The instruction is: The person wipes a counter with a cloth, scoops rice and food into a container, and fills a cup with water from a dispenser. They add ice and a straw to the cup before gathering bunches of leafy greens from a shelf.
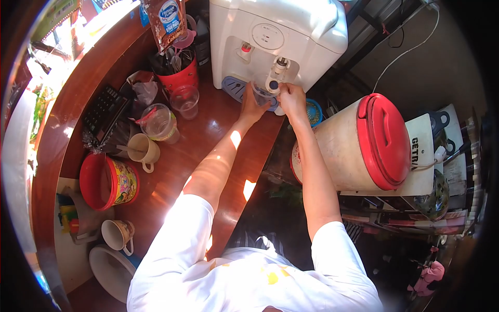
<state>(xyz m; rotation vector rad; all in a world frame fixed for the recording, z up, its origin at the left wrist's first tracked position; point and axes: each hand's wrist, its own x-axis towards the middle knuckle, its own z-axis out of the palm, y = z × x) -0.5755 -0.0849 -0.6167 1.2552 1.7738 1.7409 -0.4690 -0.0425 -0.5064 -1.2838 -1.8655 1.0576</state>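
Both my arms stretch forward to a white water dispenser (pixel 228 31) on the brown counter. My left hand (pixel 252 109) is closed around the side of a clear plastic cup (pixel 263 93), under the dispenser's right-hand tap (pixel 281 63) and over the blue-grey drip tray (pixel 234 86). My right hand (pixel 292 98) has its fingers curled beside that tap and the cup's rim. What its fingertips grip, if anything, is hidden. A second tap with a red part (pixel 245 48) is on the left of the dispenser.
Left on the counter (pixel 208 130) are clear plastic cups (pixel 184 100), a beige mug (pixel 143 150), a red tub (pixel 99 179), a calculator (pixel 106 112) and a red utensil holder (pixel 179 78). Right of the counter stands a large drink cooler (pixel 338 148) with a red lid (pixel 384 140).
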